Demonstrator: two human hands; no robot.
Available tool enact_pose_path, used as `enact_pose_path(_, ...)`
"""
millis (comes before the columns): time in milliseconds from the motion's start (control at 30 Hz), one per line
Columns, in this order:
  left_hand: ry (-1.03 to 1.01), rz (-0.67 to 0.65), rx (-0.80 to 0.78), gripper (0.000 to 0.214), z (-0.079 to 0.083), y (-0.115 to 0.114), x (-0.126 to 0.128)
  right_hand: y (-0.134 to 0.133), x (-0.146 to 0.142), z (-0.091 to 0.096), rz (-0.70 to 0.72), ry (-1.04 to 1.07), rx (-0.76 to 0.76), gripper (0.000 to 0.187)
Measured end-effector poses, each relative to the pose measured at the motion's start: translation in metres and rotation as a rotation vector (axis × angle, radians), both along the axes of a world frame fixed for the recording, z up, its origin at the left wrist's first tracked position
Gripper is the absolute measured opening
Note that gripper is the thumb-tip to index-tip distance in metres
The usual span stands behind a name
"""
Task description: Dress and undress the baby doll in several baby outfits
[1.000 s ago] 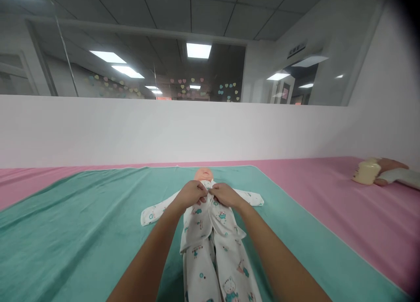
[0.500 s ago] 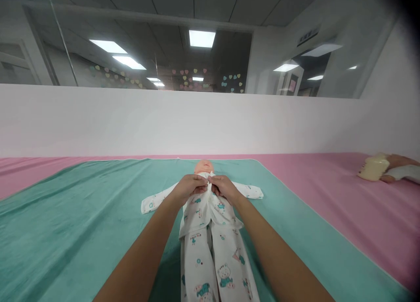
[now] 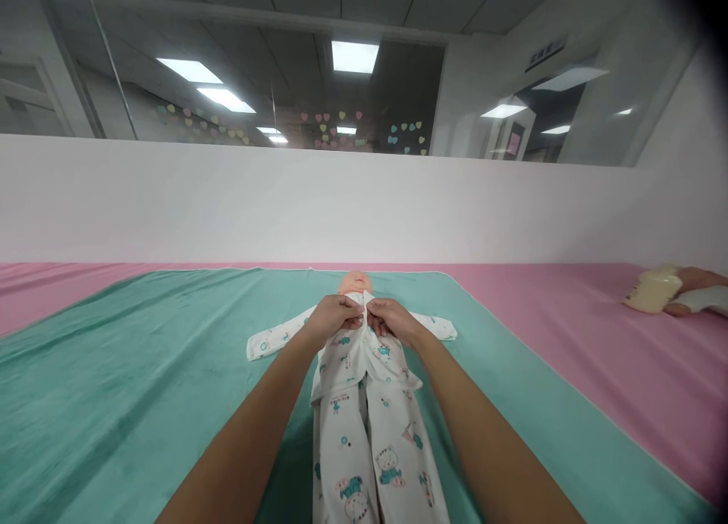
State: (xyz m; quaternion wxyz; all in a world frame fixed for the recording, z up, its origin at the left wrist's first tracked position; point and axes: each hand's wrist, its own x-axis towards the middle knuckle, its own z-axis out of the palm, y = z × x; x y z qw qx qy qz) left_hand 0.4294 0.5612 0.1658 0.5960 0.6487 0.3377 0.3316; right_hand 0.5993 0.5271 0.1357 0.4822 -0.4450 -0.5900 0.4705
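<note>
A baby doll (image 3: pixel 356 282) lies on its back in a white printed shirt (image 3: pixel 341 368) and matching trousers (image 3: pixel 392 456). At the upper chest, my left hand (image 3: pixel 340 313) pinches one front edge of the shirt. My right hand (image 3: pixel 391 318) pinches the facing edge, close beside the left. Between my fingertips the shirt's front edges meet at the middle; any fastener there is too small to make out. Both shirt sleeves stretch out sideways. My wrists partly cover the shirt.
Under the doll a green blanket (image 3: pixel 171 372) lies over a pink sheet (image 3: pixel 569 327). On the right, a pale yellow bottle (image 3: pixel 653 289) rests beside another doll's limb (image 3: pixel 697 279) and white cloth. A white wall (image 3: pixel 318 205) with a window above rises behind.
The view has tilted slightly downward. Both hands stay at the shirt's chest, with the fingertips slightly shifted along its front edges.
</note>
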Motion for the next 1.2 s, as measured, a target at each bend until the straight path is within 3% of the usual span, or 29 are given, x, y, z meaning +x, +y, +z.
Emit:
enact_pose_path(167, 0.014, -0.018, -0.011, 0.013, 0.003, -0.001, -0.001, -0.005, 0.007, 0.001, 0.044, 0.004, -0.044, 0.023)
enact_pose_path(433, 0.069, 0.036, 0.01, 0.013, 0.005, -0.003, 0.001, -0.005, 0.006, -0.001, -0.022, -0.047, -0.018, 0.018)
enact_pose_path(933, 0.225, 0.143, 0.086, 0.01, 0.008, -0.011, 0.009, -0.003, 0.004, -0.007, -0.075, -0.012, 0.022, 0.027)
enact_pose_path(1200, 0.215, 0.126, 0.093, 0.014, 0.005, -0.009, 0.007, -0.002, 0.008, -0.011, -0.081, 0.067, -0.011, 0.029)
